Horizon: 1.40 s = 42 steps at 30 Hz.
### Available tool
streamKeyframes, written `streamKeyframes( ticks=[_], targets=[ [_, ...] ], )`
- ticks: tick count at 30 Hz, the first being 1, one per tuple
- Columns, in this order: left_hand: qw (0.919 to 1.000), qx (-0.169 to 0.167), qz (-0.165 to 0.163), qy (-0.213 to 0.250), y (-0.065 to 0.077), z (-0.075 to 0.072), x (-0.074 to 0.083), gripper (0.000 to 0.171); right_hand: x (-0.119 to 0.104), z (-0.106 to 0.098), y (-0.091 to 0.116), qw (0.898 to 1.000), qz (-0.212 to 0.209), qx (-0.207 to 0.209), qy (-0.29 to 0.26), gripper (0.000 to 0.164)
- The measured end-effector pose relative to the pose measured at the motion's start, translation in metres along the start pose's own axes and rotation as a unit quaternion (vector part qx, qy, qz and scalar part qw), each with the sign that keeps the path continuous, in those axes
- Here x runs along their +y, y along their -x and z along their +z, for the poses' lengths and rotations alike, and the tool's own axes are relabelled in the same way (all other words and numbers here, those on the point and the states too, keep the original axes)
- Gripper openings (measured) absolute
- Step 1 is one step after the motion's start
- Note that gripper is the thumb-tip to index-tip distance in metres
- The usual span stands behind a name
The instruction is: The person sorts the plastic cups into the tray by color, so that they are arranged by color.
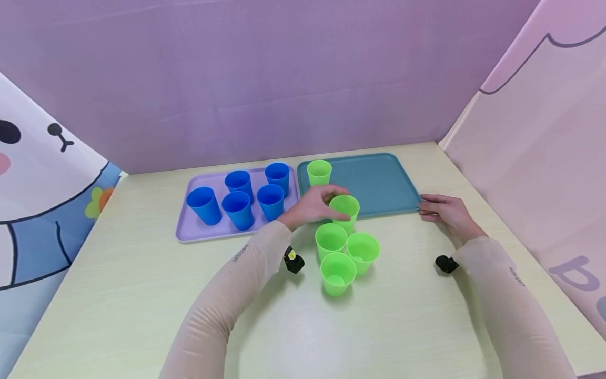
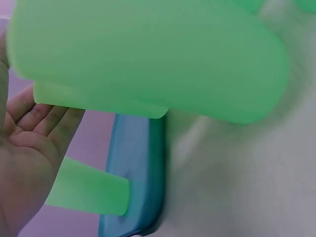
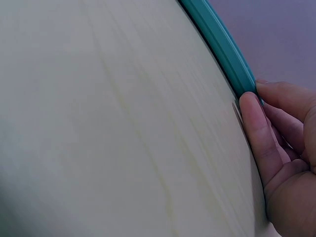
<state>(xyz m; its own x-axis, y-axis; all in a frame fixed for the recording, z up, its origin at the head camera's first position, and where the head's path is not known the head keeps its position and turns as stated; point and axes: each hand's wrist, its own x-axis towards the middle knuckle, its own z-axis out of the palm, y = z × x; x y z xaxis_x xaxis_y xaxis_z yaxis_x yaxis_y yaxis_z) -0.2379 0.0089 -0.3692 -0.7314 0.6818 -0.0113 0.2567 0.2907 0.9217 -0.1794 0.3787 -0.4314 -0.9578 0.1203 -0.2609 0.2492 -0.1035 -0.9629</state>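
In the head view my left hand grips a green cup, thumb on the near side and fingers round the far side. That cup is by the front edge of the teal tray. Another green cup stands on the tray's left part. Nearer to me, three green cups stand close together on the table. Green cup walls fill much of the left wrist view, hiding part of the left fingers. My right hand pinches the tray's front right corner between thumb and fingers.
Left of the teal tray, a lilac tray holds several blue cups. Both trays lie toward the back of the pale table. A purple cloth hangs behind, with printed cloths at both sides.
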Motion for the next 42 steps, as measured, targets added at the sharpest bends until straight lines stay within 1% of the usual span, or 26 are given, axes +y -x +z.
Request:
streamKeyframes(
  ticks=[2,4,7,9,10,13,14,16,19,20,22,26,28,30,34,35,39,42],
  targets=[
    [0.9999,0.014,-0.002,0.009,-0.001,-0.003,0.003,0.064,0.0,0.0,0.001,1.0,-0.003,-0.001,-0.001,0.035],
    [0.9996,0.026,-0.003,0.006,-0.002,-0.006,0.006,0.064,0.0,-0.001,0.001,1.0,-0.005,-0.002,-0.003,0.028],
    [0.9995,0.031,0.001,0.0,-0.005,-0.01,0.011,0.064,-0.001,-0.001,0.001,1.0,-0.006,-0.002,-0.005,0.025],
    [0.9994,0.034,0.001,-0.003,-0.007,-0.012,0.012,0.064,-0.001,-0.001,0.001,1.0,-0.006,-0.003,-0.009,0.027],
    [0.9994,0.035,0.003,-0.001,-0.009,-0.013,0.012,0.064,-0.001,-0.001,0.001,1.0,-0.004,-0.002,-0.01,0.032],
    [0.9992,0.038,0.008,0.012,-0.014,-0.014,0.012,0.065,-0.001,-0.001,0.0,1.0,-0.001,-0.003,-0.015,0.043],
    [0.9991,0.039,0.01,0.016,-0.015,-0.015,0.011,0.065,-0.001,-0.001,0.0,1.0,-0.002,-0.003,-0.016,0.043],
    [0.9987,0.043,0.013,0.024,-0.018,-0.016,0.011,0.065,-0.001,-0.001,0.0,1.0,-0.004,-0.005,-0.021,0.036],
    [0.9982,0.054,0.01,0.024,-0.022,-0.018,0.013,0.065,-0.001,0.0,0.0,1.0,-0.012,-0.007,-0.026,0.02],
    [0.9979,0.06,0.007,0.022,-0.023,-0.018,0.013,0.065,0.0,0.0,0.0,1.0,-0.013,-0.008,-0.028,0.018],
    [0.9973,0.072,0.003,0.016,-0.026,-0.019,0.013,0.065,0.0,0.0,-0.001,1.0,-0.013,-0.008,-0.026,0.022],
    [0.9958,0.091,0.0,0.001,-0.032,-0.021,0.012,0.065,0.0,0.0,-0.001,1.0,-0.009,-0.004,-0.012,0.045],
    [0.9953,0.097,0.005,-0.005,-0.035,-0.02,0.011,0.064,0.0,0.001,-0.001,1.0,-0.007,-0.004,-0.009,0.05],
    [0.9946,0.102,0.014,-0.015,-0.038,-0.02,0.01,0.064,-0.001,0.001,0.0,1.0,-0.007,-0.005,-0.011,0.046],
    [0.9926,0.115,0.031,-0.028,-0.042,-0.018,0.008,0.063,-0.001,0.001,0.002,1.0,-0.01,-0.007,-0.025,0.018],
    [0.9921,0.118,0.033,-0.029,-0.043,-0.018,0.007,0.063,-0.001,0.002,0.003,1.0,-0.01,-0.007,-0.028,0.017],
    [0.9913,0.125,0.034,-0.025,-0.044,-0.018,0.005,0.065,0.0,0.003,0.004,0.999,-0.013,-0.007,-0.034,0.024],
    [0.9907,0.13,0.033,-0.022,-0.044,-0.017,0.004,0.067,0.0,0.003,0.003,0.999,-0.016,-0.007,-0.033,0.022]
  ],
)
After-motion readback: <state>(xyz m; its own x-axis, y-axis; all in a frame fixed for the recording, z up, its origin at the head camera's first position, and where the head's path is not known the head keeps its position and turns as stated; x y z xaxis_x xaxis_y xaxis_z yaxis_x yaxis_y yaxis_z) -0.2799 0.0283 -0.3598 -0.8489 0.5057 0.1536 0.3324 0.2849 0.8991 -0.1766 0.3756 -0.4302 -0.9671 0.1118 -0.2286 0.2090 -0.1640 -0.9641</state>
